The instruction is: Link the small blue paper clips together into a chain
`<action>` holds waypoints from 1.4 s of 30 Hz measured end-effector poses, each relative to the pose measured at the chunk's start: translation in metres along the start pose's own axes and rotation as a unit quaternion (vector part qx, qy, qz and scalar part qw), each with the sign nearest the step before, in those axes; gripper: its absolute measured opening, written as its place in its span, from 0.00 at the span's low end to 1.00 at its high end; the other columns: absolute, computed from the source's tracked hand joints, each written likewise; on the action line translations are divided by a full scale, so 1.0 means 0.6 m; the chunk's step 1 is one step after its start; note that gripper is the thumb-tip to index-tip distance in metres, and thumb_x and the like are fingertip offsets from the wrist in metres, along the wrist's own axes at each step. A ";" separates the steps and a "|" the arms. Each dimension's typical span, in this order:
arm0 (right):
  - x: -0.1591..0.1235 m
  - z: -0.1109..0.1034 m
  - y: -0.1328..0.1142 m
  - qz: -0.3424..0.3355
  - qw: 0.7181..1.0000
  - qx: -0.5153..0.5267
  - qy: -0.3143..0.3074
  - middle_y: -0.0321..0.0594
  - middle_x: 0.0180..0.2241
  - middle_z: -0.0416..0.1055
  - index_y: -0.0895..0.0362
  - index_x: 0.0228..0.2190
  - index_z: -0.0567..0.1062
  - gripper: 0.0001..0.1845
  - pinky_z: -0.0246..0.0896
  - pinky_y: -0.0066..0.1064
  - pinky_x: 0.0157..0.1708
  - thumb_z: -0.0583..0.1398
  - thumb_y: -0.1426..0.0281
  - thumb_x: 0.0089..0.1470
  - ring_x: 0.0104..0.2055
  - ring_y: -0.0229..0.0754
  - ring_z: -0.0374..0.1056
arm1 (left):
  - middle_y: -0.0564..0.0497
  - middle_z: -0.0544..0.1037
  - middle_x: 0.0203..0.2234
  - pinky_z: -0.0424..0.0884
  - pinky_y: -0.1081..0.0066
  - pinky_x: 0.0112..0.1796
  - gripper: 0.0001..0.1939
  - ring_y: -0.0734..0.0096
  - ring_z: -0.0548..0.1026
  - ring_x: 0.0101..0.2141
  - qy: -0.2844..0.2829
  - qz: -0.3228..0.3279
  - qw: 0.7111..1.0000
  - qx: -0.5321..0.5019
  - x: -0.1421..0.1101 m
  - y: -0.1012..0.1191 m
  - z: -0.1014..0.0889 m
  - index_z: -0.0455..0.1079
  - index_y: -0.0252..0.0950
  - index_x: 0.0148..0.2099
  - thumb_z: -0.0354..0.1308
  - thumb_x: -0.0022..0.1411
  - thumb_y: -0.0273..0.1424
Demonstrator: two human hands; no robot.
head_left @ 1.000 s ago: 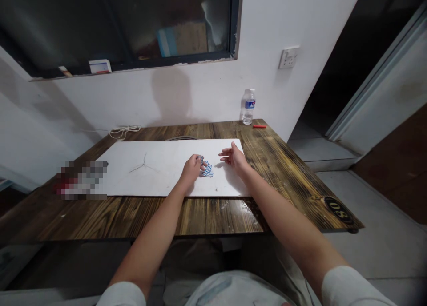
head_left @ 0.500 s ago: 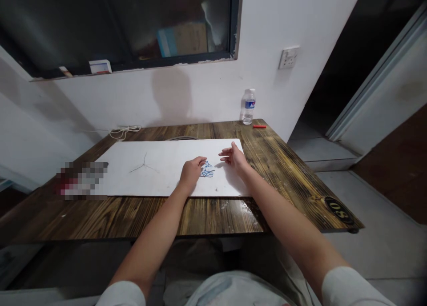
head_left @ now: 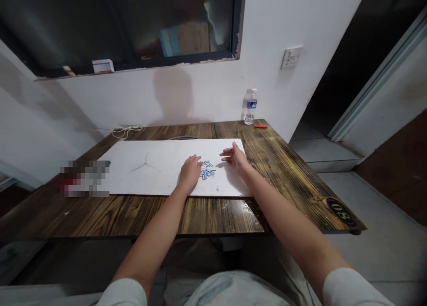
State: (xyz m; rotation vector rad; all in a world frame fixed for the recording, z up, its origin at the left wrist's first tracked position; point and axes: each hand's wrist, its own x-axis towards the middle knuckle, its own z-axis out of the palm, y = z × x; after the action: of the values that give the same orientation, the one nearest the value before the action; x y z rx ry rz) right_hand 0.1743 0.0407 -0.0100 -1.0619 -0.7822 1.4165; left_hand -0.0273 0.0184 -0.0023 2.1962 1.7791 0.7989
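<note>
Several small blue, wire-like pieces that look like paper clips [head_left: 208,171] lie in a loose cluster on the white board [head_left: 170,168]. My left hand [head_left: 190,171] rests at the cluster's left edge, palm down, with the index finger stretched out. Its other fingers are mostly hidden behind the back of the hand, and nothing shows in its grasp. On the far side of the cluster, my right hand [head_left: 234,158] is held above the board's right end, fingers apart and holding nothing.
The board lies on a dark wooden table [head_left: 280,190]. A plastic bottle [head_left: 250,108] and a red stick-like object [head_left: 260,126] are at the back right. A white cord [head_left: 126,130] is coiled at the back left. Dark crossed lines [head_left: 146,163] mark the board; a blurred patch covers its left end.
My left hand has shifted slightly among the blue clips, and they lie rearranged, more exposed beside it. My right hand stays in place. The view has turned a little.
</note>
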 end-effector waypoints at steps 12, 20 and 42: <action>-0.011 0.006 -0.008 -0.014 0.999 -0.042 -0.004 0.41 0.26 0.77 0.57 0.25 0.73 0.30 0.54 0.30 0.26 0.49 0.45 0.55 0.21 0.37 0.68 | 0.53 0.48 0.67 0.35 0.49 0.61 0.31 0.56 0.40 0.66 -0.313 0.283 0.903 0.073 -0.024 0.025 -0.001 0.47 0.52 0.67 0.45 0.64 0.50; -0.009 0.007 -0.002 -0.064 0.991 -0.115 -0.009 0.42 0.26 0.77 0.56 0.24 0.74 0.27 0.54 0.29 0.24 0.53 0.46 0.52 0.22 0.39 0.67 | 0.30 0.40 0.66 0.40 0.37 0.57 0.47 0.36 0.37 0.65 -0.106 -0.102 0.967 0.209 -0.008 -0.018 0.009 0.45 0.30 0.69 0.35 0.60 0.60; -0.012 0.007 -0.003 -0.184 0.969 -0.167 0.015 0.41 0.25 0.75 0.56 0.21 0.76 0.21 0.59 0.31 0.30 0.56 0.53 0.52 0.25 0.39 0.66 | 0.43 0.68 0.57 0.58 0.54 0.55 0.19 0.53 0.64 0.57 -0.017 0.020 0.990 0.138 -0.013 0.009 0.000 0.69 0.40 0.56 0.48 0.65 0.33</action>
State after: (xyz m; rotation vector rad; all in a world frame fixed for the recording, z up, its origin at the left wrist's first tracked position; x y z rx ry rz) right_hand 0.1706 0.0340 -0.0056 -1.1190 -1.1591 0.9715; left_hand -0.0240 0.0096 -0.0017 2.4045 1.9354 0.5461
